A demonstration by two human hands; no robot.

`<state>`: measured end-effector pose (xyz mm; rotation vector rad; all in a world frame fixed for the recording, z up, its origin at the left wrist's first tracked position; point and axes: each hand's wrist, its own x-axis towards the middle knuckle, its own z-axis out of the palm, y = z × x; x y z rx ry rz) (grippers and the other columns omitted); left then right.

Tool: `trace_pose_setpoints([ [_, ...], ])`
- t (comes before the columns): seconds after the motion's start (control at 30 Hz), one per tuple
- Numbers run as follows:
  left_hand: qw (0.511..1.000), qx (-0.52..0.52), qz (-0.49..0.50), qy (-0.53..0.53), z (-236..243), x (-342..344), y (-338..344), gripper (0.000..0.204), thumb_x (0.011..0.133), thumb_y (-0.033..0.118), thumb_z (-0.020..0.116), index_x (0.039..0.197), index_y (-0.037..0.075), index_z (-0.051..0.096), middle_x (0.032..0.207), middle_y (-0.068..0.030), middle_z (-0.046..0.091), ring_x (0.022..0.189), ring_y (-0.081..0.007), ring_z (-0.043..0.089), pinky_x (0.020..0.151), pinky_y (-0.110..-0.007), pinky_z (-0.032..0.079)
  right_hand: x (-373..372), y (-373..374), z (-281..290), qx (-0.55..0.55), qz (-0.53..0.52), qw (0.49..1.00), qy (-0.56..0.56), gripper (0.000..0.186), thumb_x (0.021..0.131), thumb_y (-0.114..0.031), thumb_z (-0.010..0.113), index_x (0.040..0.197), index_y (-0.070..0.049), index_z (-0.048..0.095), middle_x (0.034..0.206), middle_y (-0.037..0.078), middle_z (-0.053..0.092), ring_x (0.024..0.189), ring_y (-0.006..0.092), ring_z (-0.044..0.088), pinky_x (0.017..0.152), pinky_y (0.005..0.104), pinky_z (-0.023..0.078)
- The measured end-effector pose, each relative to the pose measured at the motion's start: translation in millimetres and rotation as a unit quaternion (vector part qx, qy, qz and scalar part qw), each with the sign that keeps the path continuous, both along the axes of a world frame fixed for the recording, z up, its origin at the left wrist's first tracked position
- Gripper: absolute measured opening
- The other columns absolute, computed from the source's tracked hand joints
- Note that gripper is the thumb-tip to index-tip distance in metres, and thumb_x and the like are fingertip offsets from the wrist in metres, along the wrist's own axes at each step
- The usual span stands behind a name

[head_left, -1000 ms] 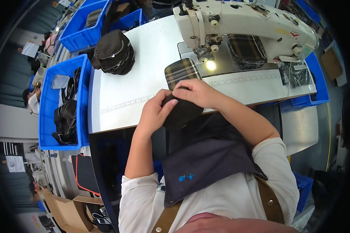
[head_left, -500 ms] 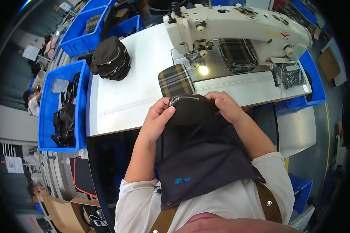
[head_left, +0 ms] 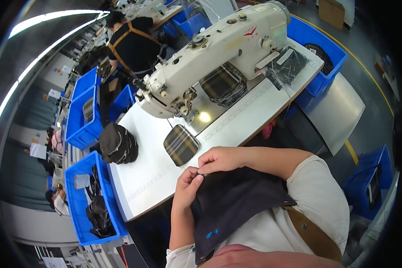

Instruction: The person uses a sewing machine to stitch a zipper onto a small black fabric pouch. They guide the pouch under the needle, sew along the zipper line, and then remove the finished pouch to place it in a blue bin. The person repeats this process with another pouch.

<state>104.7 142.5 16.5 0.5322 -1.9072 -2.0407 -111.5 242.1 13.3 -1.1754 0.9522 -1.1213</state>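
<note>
My left hand [head_left: 186, 185] and my right hand [head_left: 219, 159] meet at the table's front edge, over my dark apron [head_left: 241, 198]. Both have fingers closed in a pinch on a dark zippered fabric piece [head_left: 204, 175]. Only a bit of its zipper shows; the rest is behind my fingers or blends with the apron. Just beyond my hands a rounded plaid fabric panel [head_left: 181, 145] lies flat on the white table [head_left: 149, 172]. Behind it the sewing machine [head_left: 219, 51] has its lamp lit by the needle.
Stacked plaid panels [head_left: 222, 85] sit under the machine's arm. A pile of dark zippered pieces [head_left: 117, 144] stands on the table's left. Blue bins [head_left: 82, 239] flank the table on the left, and another bin [head_left: 319, 87] is at the right. A co-worker [head_left: 136, 44] sits beyond.
My view has turned and tilted, so the table appears slanted. My right hand has come from the piece's right end to beside my left hand; the piece is now mostly hidden.
</note>
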Motion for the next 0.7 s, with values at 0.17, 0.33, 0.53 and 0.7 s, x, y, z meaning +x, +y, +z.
trace_pose_setpoints([
  [0.17, 0.999, 0.035, -0.018, 0.020, 3, 3, 5, 0.013, 0.103, 0.015, 0.063, 0.112, 0.006, 0.059, 0.108, 0.0015, 0.064, 0.100, -0.0067, 0.054, 0.093, -0.026, 0.041, 3, 8, 6, -0.055, -0.024, 0.998, -0.018, 0.021, 0.104, -0.023, 0.069, 0.093, -0.005, 0.070, 0.080, -0.005, 0.061, 0.072, 0.0045, 0.049, 0.065, 0.0252, 0.041],
  [0.33, 0.996, 0.083, 0.001, 0.034, -7, 16, 3, 0.021, 0.100, 0.026, 0.065, 0.109, 0.008, 0.059, 0.110, -0.0038, 0.066, 0.105, -0.0147, 0.057, 0.101, -0.034, 0.042, -7, 12, 13, -0.070, -0.067, 0.984, -0.151, 0.023, 0.103, -0.023, 0.070, 0.087, -0.006, 0.067, 0.078, -0.003, 0.061, 0.071, 0.0054, 0.052, 0.065, 0.0242, 0.043],
  [0.53, 0.981, 0.192, 0.018, 0.024, -25, 20, 27, 0.026, 0.098, 0.032, 0.069, 0.109, 0.011, 0.060, 0.113, -0.0069, 0.065, 0.111, -0.0171, 0.058, 0.103, -0.037, 0.041, -12, 16, 24, -0.103, -0.087, 0.965, -0.227, 0.020, 0.105, -0.019, 0.066, 0.090, -0.006, 0.066, 0.079, -0.001, 0.061, 0.071, 0.0073, 0.054, 0.067, 0.0245, 0.045],
  [0.7, 0.949, 0.300, 0.047, 0.084, -48, 28, 26, 0.026, 0.100, 0.028, 0.073, 0.117, 0.014, 0.059, 0.125, -0.0072, 0.065, 0.116, -0.0180, 0.061, 0.098, -0.035, 0.047, -8, 5, 28, -0.068, -0.086, 0.968, -0.224, 0.015, 0.105, -0.017, 0.065, 0.098, -0.004, 0.066, 0.088, 0.002, 0.066, 0.080, 0.0094, 0.062, 0.076, 0.0265, 0.050],
])
